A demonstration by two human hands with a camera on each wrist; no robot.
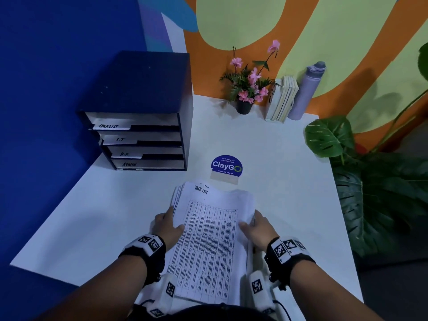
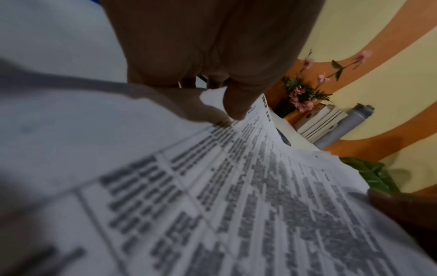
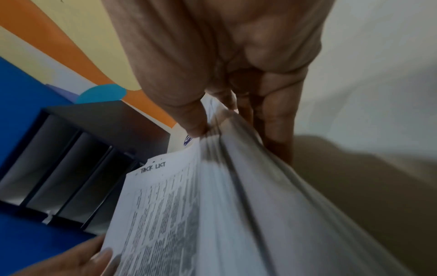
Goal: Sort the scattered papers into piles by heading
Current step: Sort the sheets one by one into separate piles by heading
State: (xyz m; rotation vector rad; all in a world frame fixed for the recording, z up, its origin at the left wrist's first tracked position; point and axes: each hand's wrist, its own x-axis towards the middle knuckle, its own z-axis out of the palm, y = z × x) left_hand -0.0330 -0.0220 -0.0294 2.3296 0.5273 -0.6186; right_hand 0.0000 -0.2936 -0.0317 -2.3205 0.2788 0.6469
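A thick stack of printed papers [image 1: 208,239] is held above the white table's [image 1: 289,181] near edge. Its top sheet carries a dense table and the handwritten heading "TASK LIST" [image 1: 201,190]. My left hand [image 1: 168,225] grips the stack's left edge, thumb on top of the sheet [image 2: 232,108]. My right hand [image 1: 256,227] grips the right edge, thumb pressed on the sheets and fingers underneath [image 3: 276,121]. The stack [image 3: 212,214] bends between both hands.
A dark blue sorter [image 1: 141,126] with trays labelled TASKLIST, I.T, H.R and ADMIN stands at the back left. A round blue ClayGo sign [image 1: 226,167] sits just beyond the stack. A flower pot [image 1: 245,98], books [image 1: 281,98] and a bottle [image 1: 305,91] line the wall; a leafy plant [image 1: 370,181] stands right.
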